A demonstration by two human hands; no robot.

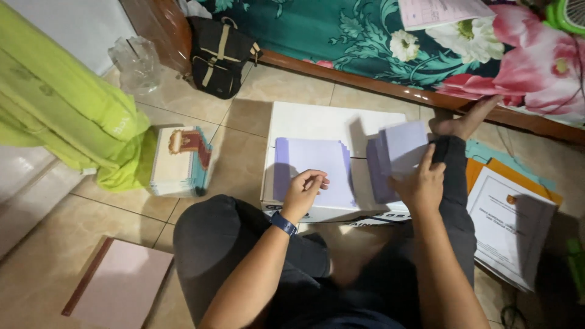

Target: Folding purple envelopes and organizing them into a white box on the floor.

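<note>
I sit on a tiled floor with a white box (317, 119) in front of my legs. A pile of pale lilac paper sheets (311, 167) lies on the box. My left hand (303, 192) hovers over that pile with fingers curled and nothing clearly held; a blue wristband is on its wrist. My right hand (420, 183) grips a fanned bunch of lilac sheets (396, 152) lifted above the right side of the box. My foot (466, 119) rests beyond the box.
A stack of printed booklets (181, 161) lies to the left beside green fabric (67, 103). A black bag (220, 55) and clear plastic (137, 61) sit by a wooden bed frame with a floral cover (378, 36). White documents over orange folders (509, 222) lie right; a pink folder (119, 283) lower left.
</note>
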